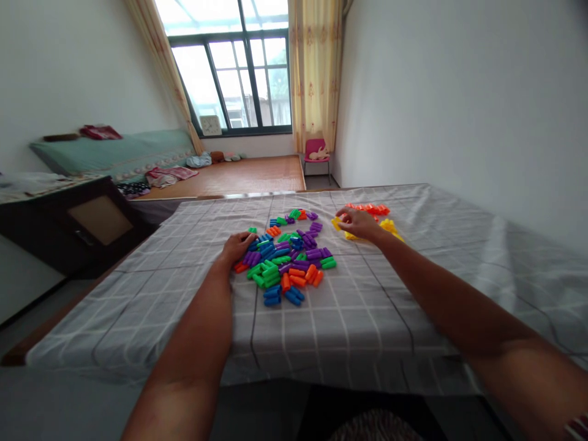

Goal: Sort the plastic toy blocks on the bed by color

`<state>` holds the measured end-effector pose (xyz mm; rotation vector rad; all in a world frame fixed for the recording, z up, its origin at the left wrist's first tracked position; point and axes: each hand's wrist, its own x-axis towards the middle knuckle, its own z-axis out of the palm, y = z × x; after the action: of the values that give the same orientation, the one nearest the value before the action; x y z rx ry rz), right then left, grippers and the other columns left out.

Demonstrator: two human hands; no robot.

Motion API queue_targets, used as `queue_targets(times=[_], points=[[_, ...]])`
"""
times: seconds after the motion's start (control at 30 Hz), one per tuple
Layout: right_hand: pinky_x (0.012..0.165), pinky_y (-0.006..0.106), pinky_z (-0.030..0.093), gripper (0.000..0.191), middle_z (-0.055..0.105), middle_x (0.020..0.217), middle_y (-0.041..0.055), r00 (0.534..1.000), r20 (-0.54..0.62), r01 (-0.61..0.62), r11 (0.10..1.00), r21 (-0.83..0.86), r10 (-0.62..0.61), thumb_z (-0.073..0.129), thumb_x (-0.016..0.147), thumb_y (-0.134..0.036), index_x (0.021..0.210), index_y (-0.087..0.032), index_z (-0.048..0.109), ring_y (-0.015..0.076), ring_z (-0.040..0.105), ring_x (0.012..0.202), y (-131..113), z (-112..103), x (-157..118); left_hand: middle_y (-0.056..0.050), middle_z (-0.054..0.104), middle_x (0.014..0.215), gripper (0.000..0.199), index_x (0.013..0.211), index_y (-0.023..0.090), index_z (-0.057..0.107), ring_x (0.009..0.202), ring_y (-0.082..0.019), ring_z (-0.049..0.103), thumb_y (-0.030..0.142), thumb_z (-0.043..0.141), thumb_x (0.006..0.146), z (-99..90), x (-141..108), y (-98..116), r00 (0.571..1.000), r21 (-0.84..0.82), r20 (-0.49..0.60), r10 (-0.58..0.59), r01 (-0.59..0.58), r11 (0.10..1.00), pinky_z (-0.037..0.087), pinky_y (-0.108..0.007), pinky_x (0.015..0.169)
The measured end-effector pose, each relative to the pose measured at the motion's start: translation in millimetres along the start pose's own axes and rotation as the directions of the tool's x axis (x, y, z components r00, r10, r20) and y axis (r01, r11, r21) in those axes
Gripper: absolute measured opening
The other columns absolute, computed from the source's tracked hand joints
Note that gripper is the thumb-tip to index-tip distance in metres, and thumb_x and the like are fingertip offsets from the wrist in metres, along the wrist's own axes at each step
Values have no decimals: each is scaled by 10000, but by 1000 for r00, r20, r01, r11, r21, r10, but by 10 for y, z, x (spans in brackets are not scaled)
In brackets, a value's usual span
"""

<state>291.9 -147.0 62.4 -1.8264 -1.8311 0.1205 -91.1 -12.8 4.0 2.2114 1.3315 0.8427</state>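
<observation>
A loose heap of plastic toy pieces [280, 252] in blue, green, purple and orange lies mid-table, each looking like short tubes joined side by side. At the heap's left edge rests my left hand [237, 246], its fingers over some blue pieces; whether it grips one I cannot make out. My right hand [359, 223] pinches a yellow toy piece [336, 223] to the right of the heap. Beneath and beside that hand lie more yellow pieces [390, 229]. Just behind them is a group of orange-red pieces [374, 210].
A grey checked cloth [151, 294] covers the table, with folds on the right. Beyond it stand a low bed [257, 171] and a pink chair [315, 150] by the window. A dark cabinet [92, 226] is at the left, a white wall [459, 98] at the right.
</observation>
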Motion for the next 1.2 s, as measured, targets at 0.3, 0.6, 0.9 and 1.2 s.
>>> queue_targets(times=[0.3, 0.6, 0.9, 1.2], points=[[703, 292, 451, 389, 717, 981, 80, 985, -57, -171, 898, -406, 162, 566, 814, -486, 1063, -211, 683, 226, 647, 887, 501, -28, -82, -32, 748, 865, 549, 912, 173, 753, 830, -209, 645, 621, 452, 809, -19, -9, 24, 1000, 1, 3, -3, 3, 1000, 458, -259, 724], [895, 392, 431, 361, 660, 1192, 58, 986, 120, 156, 870, -468, -113, 669, 790, -399, 1128, -274, 683, 282, 539, 1112, 569, -38, -182, -34, 747, 859, 549, 915, 167, 754, 818, -204, 651, 612, 446, 818, -12, -10, 20, 1000, -2, 2, 12, -12, 1000, 460, -256, 705], [849, 484, 416, 410, 655, 1118, 158, 998, 54, 53, 847, -530, -29, 662, 794, -463, 1092, -183, 683, 363, 537, 1068, 420, -41, -174, -37, 741, 814, 495, 899, 167, 758, 786, -199, 648, 553, 457, 830, 17, -10, 1, 1000, -6, -10, 15, -16, 1000, 450, -254, 655], [940, 386, 418, 434, 608, 1249, 101, 678, 129, 721, 689, 70, -723, 553, 897, -466, 1273, -251, 586, 239, 544, 1126, -982, 392, -524, -43, 744, 842, 486, 912, 160, 757, 787, -195, 646, 528, 448, 840, 40, -14, -11, 1000, -8, -13, 13, -13, 1000, 454, -258, 673]])
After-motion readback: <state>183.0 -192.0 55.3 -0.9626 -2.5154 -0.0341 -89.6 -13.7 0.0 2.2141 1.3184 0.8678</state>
